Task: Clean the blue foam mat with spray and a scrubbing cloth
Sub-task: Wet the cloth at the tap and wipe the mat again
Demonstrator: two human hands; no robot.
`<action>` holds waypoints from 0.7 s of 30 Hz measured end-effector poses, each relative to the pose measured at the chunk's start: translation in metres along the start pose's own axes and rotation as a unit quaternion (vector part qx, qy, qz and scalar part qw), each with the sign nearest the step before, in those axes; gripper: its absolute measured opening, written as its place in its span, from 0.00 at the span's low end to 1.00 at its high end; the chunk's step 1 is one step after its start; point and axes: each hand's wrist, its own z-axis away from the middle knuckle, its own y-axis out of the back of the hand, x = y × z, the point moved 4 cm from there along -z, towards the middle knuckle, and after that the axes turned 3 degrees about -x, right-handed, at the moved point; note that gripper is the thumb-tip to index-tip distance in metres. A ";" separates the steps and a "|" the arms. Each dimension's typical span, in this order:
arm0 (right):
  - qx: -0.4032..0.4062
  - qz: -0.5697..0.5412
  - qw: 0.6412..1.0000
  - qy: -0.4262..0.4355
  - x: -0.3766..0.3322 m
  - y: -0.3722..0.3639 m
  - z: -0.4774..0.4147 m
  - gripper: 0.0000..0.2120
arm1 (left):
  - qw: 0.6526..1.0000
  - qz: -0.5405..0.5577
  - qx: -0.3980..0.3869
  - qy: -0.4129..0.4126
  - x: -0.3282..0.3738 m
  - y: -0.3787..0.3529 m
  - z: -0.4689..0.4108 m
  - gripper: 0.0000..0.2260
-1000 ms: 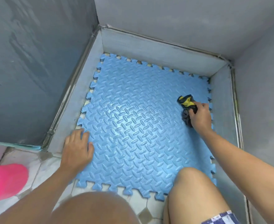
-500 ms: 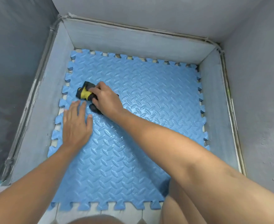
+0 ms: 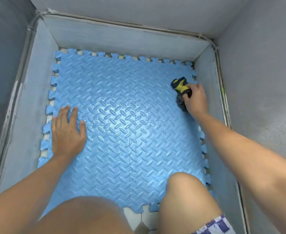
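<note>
Head view: right hand (image 3: 196, 100) clenched around dark-and-yellow scrubbing cloth (image 3: 181, 89), pressing it on blue foam mat (image 3: 130, 132) near far right corner. Left hand (image 3: 67, 132) flat, fingers spread, holding nothing, on mat's left edge. Mat centre between hands bare, glossy. Grey walls (image 3: 122, 36) close on far, left, right sides. Knees over near edge; white tile (image 3: 135, 217) showing there.

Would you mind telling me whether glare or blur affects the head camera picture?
Head view: a bright sheen sits on the middle of the blue foam mat, washing out its pattern a little; the near knee is soft and out of focus; the wall edges bow from the wide lens.
</note>
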 end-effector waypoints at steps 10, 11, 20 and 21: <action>-0.268 0.010 0.903 0.335 -0.037 -0.036 0.175 0.19 | 1.000 -0.001 0.012 -0.004 0.002 0.000 0.002 0.25; -0.256 0.010 0.914 0.313 -0.033 -0.034 0.159 0.19 | 1.000 0.001 0.012 -0.007 0.002 0.000 0.002 0.25; 0.017 0.012 0.994 -0.107 -0.032 -0.014 0.002 0.17 | 1.000 0.002 0.015 -0.006 -0.001 -0.004 0.002 0.25; 0.012 0.008 0.997 -0.075 -0.059 -0.026 0.001 0.17 | 1.000 0.001 0.015 -0.007 -0.001 -0.004 0.001 0.25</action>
